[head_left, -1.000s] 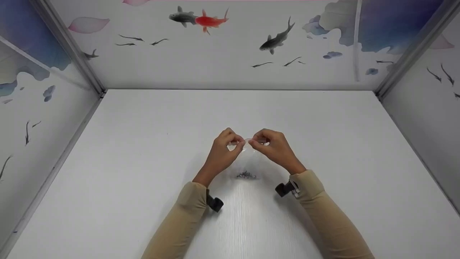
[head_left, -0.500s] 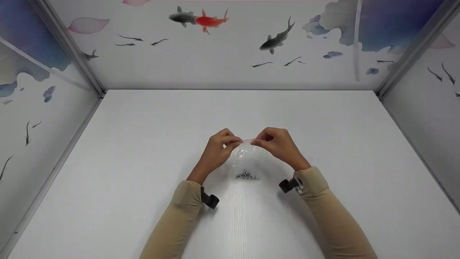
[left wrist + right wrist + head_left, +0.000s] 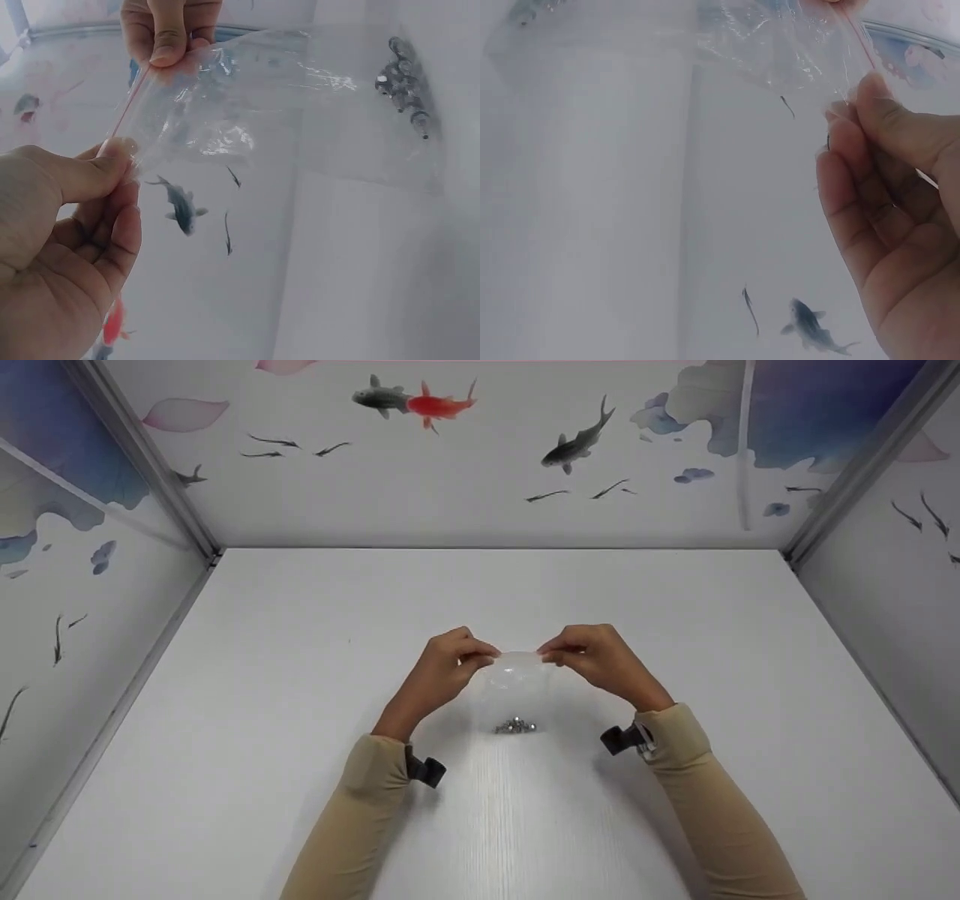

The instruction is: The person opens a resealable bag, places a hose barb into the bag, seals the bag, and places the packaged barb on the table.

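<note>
Between the two hands a clear zip-lock bag [image 3: 517,686] with a thin red line along its top edge is held upright. Small shiny metal pieces [image 3: 516,726] are heaped at its bottom; in the left wrist view these metal pieces [image 3: 405,82] look like little screws or fittings, their exact kind unclear. My left hand [image 3: 451,664] pinches the left top corner of the bag between thumb and fingers. At the opposite top corner, my right hand [image 3: 600,661] pinches the edge likewise, as the right hand [image 3: 892,187] in the right wrist view confirms.
The bag's bottom is at or close to the white table [image 3: 300,697]. White panels printed with fish [image 3: 574,442] enclose the table at the back and both sides. A black wrist camera [image 3: 426,771] sits at each cuff.
Both hands have moved apart, left hand to the left and right hand to the right. The bag's top edge is now spread wider and flatter between them.
</note>
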The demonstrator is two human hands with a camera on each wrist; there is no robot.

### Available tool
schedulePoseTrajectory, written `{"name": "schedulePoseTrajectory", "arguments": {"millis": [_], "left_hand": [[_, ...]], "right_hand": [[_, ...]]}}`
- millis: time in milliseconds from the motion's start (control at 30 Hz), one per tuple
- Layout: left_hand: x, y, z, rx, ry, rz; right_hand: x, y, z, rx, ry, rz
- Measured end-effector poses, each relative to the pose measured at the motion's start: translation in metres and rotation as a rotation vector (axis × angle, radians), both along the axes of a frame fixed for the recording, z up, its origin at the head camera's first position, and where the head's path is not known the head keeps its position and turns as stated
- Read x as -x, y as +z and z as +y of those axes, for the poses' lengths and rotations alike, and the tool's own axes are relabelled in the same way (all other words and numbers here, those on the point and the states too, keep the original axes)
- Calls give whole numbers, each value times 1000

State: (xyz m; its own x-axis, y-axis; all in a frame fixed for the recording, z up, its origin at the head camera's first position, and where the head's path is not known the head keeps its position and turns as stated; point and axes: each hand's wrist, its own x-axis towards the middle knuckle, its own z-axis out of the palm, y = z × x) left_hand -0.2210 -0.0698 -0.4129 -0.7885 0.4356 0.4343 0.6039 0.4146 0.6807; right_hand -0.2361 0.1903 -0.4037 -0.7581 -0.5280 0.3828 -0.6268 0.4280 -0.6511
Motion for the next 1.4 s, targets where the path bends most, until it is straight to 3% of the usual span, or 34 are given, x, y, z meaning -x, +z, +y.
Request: {"name": "schedulePoseTrajectory", "arguments": {"millis": [367,533,667,933,1233,1400], "left_hand": [[-10,19,-1,-84,-55,48],[-15,23,1,-92,-83,4],[-13,19,4,-64,-71,-53],[2,0,7,-37,10,-102],[24,-21,16,-120,198,-124],[35,-31,21,-158,272,-131]], "right_hand": [[-10,21,16,-32,107,5],[-15,25,22,-47,138,-32],[-14,21,23,-65,124,-79],[1,10,19,-109,50,-125],[16,-3,9,-67,-130,-183],[23,-15,3,-12,-219,-172]]}}
